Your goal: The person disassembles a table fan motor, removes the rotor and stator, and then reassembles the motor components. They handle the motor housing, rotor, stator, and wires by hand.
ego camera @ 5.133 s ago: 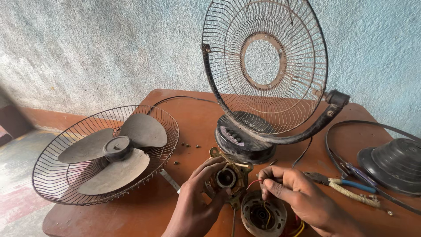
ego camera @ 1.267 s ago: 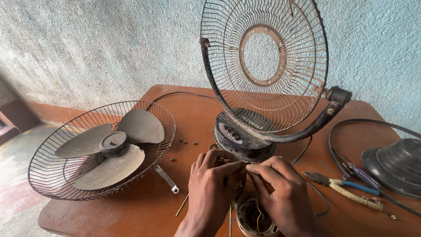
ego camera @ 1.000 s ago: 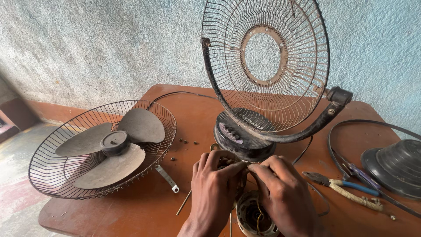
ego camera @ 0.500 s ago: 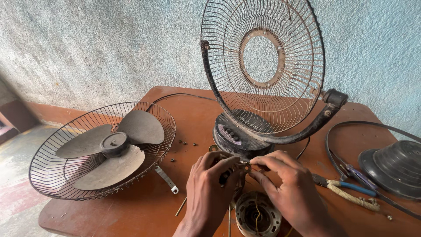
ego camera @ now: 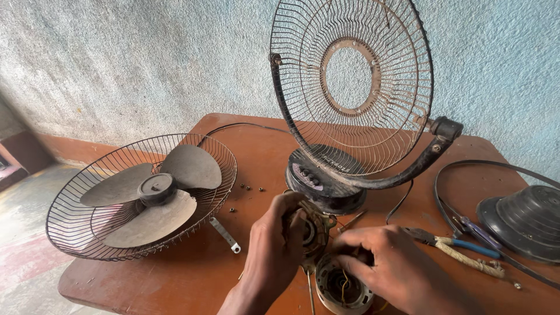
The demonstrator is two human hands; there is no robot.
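**Fan motor in pieces under my hands**

The reddish-brown tabletop [ego camera: 192,280] carries everything. Largest on it is the upright wire guard [ego camera: 356,87], standing on the dark fan base [ego camera: 324,181] with its curved black arm [ego camera: 408,172] sweeping up to the right. To my left lies the second wire guard [ego camera: 87,227], flat like a bowl, with the grey three-bladed fan blade [ego camera: 154,192] resting inside it. At the far right sits a dark ribbed motor cover [ego camera: 522,221], ringed by a black cable [ego camera: 466,166]. Near it lie pliers [ego camera: 461,248] with one blue grip and one wrapped in cord.

In front of the base, my left hand [ego camera: 271,256] is clenched around the motor front part [ego camera: 312,230], holding it tilted just above the tabletop. My right hand [ego camera: 391,271] grasps the round motor housing [ego camera: 341,289], fingers [ego camera: 350,245] curled over its rim; copper-coloured wires show inside. The two parts are just beside each other. A few small screws [ego camera: 251,188] lie scattered between the flat guard and the base.
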